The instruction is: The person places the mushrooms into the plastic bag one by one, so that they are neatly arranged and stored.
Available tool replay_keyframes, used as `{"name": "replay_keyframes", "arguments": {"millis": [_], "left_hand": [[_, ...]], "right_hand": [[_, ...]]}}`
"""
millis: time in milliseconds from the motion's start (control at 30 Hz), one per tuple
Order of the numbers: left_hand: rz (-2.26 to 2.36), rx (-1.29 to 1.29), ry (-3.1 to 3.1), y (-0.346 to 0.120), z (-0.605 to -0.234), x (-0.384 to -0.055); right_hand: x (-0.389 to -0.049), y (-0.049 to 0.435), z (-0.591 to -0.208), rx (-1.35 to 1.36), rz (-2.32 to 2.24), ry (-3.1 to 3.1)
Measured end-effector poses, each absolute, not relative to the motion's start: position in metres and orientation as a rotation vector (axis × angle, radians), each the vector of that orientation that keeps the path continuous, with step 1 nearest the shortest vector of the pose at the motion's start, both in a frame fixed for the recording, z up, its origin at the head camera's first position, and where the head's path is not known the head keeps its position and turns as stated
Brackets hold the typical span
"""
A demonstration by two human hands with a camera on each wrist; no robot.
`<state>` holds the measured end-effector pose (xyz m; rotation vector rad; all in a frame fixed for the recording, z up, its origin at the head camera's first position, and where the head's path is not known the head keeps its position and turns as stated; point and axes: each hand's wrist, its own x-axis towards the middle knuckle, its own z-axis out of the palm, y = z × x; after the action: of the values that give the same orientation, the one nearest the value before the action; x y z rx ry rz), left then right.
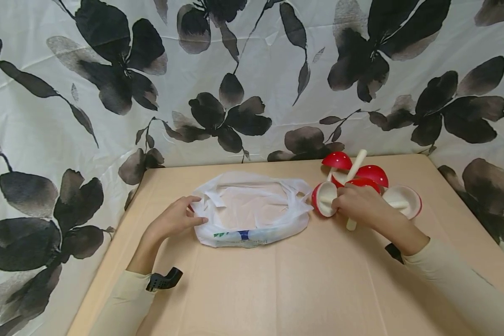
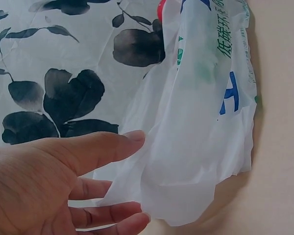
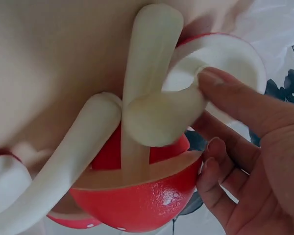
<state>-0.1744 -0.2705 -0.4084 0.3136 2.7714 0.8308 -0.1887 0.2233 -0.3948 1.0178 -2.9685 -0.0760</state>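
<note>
A white translucent plastic bag with green and blue print lies on the table, its top spread wide. My left hand holds the bag's left side. In the left wrist view, the thumb lies over the bag's film and the fingers go behind it. To the right of the bag, my right hand grips a toy mushroom by its pale stem, thumb on one side and fingers on the other. Its white underside shows in the right wrist view. The hand partly hides the mushrooms beneath it.
Several more red-capped mushrooms cluster by the right hand: one cap at the back, another beside it, and one lying with its underside up. The wooden table meets a flower-patterned cloth at the back.
</note>
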Motion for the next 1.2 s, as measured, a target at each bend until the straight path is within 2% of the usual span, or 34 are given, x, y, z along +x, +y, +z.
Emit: {"name": "replay_keyframes", "arguments": {"millis": [733, 1200], "left_hand": [[0.822, 0.337, 2.794, -0.270, -0.409, -0.175], [0.801, 0.349, 2.801, -0.270, -0.410, -0.175]], "right_hand": [[-0.183, 0.235, -0.378, 0.605, 1.141, -3.083], [-0.179, 0.236, -0.375, 0.600, 1.932, -2.905]]}}
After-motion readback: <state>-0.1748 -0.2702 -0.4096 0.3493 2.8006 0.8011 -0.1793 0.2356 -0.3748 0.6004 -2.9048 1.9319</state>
